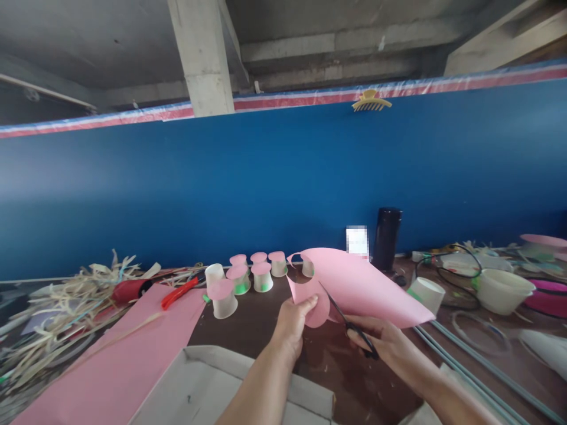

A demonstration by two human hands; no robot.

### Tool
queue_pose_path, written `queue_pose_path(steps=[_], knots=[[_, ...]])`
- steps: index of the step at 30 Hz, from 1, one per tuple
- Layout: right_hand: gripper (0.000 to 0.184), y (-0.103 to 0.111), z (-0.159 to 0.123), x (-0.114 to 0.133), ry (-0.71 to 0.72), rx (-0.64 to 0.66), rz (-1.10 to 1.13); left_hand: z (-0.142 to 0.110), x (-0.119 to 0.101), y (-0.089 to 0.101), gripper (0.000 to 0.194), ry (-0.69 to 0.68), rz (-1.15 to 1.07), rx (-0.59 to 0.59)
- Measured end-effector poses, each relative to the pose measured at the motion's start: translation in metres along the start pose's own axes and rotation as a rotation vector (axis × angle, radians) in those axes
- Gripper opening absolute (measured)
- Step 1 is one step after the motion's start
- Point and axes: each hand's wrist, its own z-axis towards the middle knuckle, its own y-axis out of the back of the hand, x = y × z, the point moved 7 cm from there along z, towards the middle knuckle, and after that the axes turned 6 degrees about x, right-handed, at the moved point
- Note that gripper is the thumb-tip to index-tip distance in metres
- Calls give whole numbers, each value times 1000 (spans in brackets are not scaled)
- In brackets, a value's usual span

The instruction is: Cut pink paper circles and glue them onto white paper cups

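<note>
My left hand (296,319) pinches a large sheet of pink paper (349,283) by a rounded, partly cut piece, thumb on top. A round hole shows near the sheet's upper left corner. My right hand (376,336) is closed around the handles of black scissors (349,323), whose blades lie along the edge of the rounded piece. Beyond my left hand stand several upturned white paper cups (262,282); most have a pink paper disc (260,269) on top, and some carry green marks.
On the left lie another pink sheet (133,348), a red strip bundle (179,293) and a pile of pale strips (84,307). An open cardboard box (212,360) sits in front. To the right are a black bottle (388,239), white tubs (502,290) and grey rods (478,369). A blue partition (287,177) stands behind.
</note>
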Motion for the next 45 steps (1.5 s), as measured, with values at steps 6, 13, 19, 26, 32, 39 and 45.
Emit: queue_pose_path(steps=[6,13,19,26,32,39,45], knots=[[42,-1,2,-7,-13,67,64,-2,-9,1,45,-10,117,-1],[44,-2,0,-9,-48,50,75,-3,-11,0,44,-4,167,1],[44,-4,-1,-6,-42,67,98,-6,-6,-7,43,36,42,62],[41,-2,0,-9,-30,61,74,-4,-5,-6,44,8,53,78],[39,-3,1,-7,-33,52,72,-5,-4,-7,47,37,31,87],[36,-3,0,-7,-57,37,92,-5,-4,-7,45,34,25,59],[40,-3,0,-8,-39,3,83,-6,-4,-8,45,43,7,64]])
